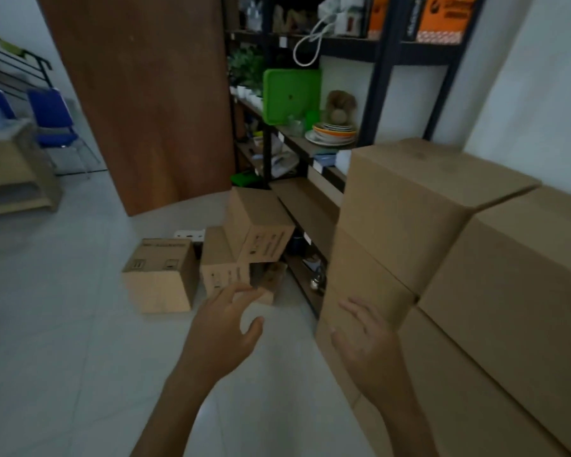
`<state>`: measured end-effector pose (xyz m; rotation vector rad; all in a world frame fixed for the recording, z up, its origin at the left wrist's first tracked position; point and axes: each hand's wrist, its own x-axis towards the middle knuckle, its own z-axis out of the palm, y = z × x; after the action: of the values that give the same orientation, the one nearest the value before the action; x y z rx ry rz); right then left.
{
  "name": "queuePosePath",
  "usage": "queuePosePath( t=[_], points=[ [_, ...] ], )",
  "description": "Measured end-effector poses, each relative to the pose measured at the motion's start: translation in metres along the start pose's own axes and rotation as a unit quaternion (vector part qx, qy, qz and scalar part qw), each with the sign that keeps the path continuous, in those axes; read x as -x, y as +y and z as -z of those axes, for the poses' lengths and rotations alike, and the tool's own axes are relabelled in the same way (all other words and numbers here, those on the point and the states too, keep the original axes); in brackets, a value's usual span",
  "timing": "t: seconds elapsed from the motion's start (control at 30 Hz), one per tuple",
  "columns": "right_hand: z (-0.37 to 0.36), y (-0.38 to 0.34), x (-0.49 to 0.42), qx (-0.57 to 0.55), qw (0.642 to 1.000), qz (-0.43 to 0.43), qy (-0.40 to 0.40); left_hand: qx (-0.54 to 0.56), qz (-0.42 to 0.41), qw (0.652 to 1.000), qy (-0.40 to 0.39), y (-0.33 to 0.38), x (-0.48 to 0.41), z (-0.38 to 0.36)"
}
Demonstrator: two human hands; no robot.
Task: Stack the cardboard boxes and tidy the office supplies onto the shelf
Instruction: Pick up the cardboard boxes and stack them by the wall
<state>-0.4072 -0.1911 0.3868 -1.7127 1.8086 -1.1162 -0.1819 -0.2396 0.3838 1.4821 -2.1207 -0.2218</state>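
Note:
A tall stack of large cardboard boxes (406, 206) stands at the right, beside a second stack (515, 278) against the wall. My right hand (366, 344) rests flat against the front face of the tall stack, fingers spread, holding nothing. My left hand (225, 328) hovers open over the floor, fingers curled and apart. Beyond it lie small cardboard boxes: one upright (160, 275), one low (220, 262) and one tilted on top (261, 225). The dark metal shelf (310, 150) stands behind them.
The shelf holds a green tray (290, 94), stacked plates (333, 131), plants, orange boxes (445, 14) and a white cord. A brown wooden door (145, 94) stands open at the left. Blue chairs (51, 117) and a low wooden unit (14, 166) sit far left. White tiled floor (80, 357).

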Motion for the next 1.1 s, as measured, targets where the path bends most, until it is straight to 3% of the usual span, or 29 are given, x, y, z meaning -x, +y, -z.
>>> queuePosePath(
  t=[0.37,0.87,1.1],
  points=[
    [-0.092,0.029,-0.17,-0.013,0.998,0.011,-0.056,-0.029,0.038,0.999,-0.001,-0.107,-0.129,-0.02],
    [-0.201,0.048,-0.394,-0.025,0.992,-0.05,-0.116,-0.053,0.054,0.996,-0.038,-0.25,-0.333,-0.065],
    [-0.273,0.046,-0.485,-0.024,0.987,-0.104,-0.124,-0.072,0.042,0.992,-0.098,-0.347,-0.43,-0.078]
  ],
)
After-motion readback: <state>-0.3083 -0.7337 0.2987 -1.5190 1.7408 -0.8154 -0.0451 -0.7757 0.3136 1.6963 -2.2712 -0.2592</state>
